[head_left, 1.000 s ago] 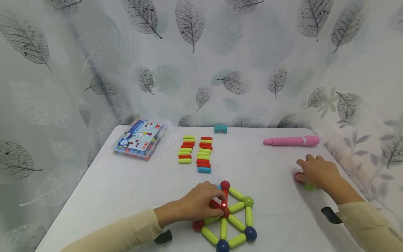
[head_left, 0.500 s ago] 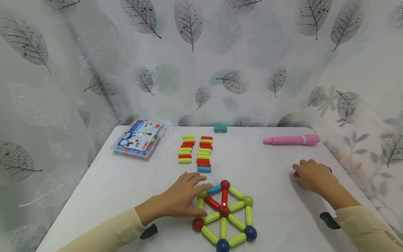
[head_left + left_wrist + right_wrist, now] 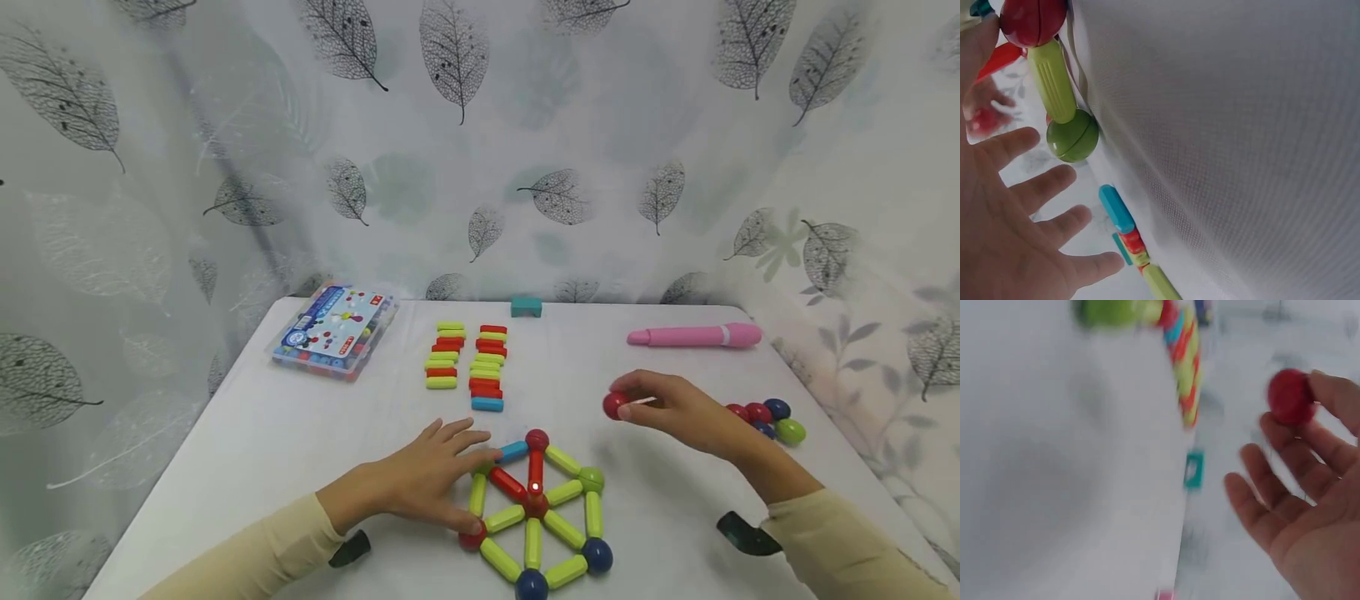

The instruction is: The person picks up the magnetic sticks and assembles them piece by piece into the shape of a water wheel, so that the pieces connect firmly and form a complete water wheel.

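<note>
My right hand (image 3: 678,412) pinches a red ball (image 3: 616,406) between thumb and fingertips, held above the table; the right wrist view shows the same ball (image 3: 1291,397), blurred. My left hand (image 3: 416,479) lies spread at the left side of a six-sided frame of sticks and balls. Its thumb is at the frame's red corner ball (image 3: 471,535), and its index finger reaches over the green corner ball (image 3: 1074,136). Yellow-green sticks (image 3: 498,560), red sticks (image 3: 536,471) and a blue stick (image 3: 513,452) join the corners to a red centre ball (image 3: 535,505), where one red stick stands upright.
Two columns of loose sticks (image 3: 487,367) lie beyond the frame. Several loose balls (image 3: 790,431) sit at the right. A clear parts box (image 3: 333,332) stands back left, a teal block (image 3: 526,307) at the far edge, a pink pen-like object (image 3: 693,335) back right.
My left hand has let go of the upright red stick and moved left, fingers spreading. From the loose balls at the right, my right hand has lifted a red ball and carried it left.
</note>
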`<state>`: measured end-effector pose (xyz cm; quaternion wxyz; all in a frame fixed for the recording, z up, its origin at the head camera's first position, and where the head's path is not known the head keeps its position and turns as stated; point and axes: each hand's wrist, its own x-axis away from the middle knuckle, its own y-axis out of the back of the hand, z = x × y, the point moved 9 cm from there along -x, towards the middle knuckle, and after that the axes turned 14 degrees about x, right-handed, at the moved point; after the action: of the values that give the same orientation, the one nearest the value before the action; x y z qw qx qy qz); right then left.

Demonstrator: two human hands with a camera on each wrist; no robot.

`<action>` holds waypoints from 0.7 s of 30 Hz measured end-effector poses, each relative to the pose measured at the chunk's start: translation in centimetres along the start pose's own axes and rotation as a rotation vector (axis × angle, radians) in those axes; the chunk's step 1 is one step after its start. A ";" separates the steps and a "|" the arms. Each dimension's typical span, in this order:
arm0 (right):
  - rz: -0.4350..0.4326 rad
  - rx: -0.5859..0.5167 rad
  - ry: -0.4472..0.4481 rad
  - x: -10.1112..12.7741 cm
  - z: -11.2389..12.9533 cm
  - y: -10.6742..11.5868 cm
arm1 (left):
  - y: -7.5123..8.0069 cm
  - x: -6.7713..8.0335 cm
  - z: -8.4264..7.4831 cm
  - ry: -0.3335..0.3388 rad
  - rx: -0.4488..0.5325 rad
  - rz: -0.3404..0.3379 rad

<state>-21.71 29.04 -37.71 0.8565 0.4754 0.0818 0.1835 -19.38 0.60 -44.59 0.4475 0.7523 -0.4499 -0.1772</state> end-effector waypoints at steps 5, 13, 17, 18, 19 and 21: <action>0.038 -0.198 0.131 -1.0 5.6 -2.5 | -0.2 0.3 0.1 -0.004 0.021 0.008; 0.163 -0.268 0.213 -0.9 9.1 -6.7 | -0.4 0.4 0.2 -0.001 0.033 0.019; 0.215 -0.279 0.217 -0.6 9.4 -8.1 | -0.4 0.4 0.3 0.001 0.032 0.019; 0.222 -0.278 0.218 -0.6 9.5 -8.3 | -0.4 0.4 0.3 0.000 0.031 0.019; 0.228 -0.275 0.217 -0.5 9.4 -8.4 | -0.4 0.4 0.3 -0.001 0.032 0.020; 0.230 -0.263 0.223 -0.5 9.5 -8.6 | -0.4 0.4 0.3 -0.001 0.032 0.020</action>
<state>-17.13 17.30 -39.91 0.8702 0.3426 0.0967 0.3405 -19.16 0.14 -45.00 0.4367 0.7548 -0.4604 -0.1660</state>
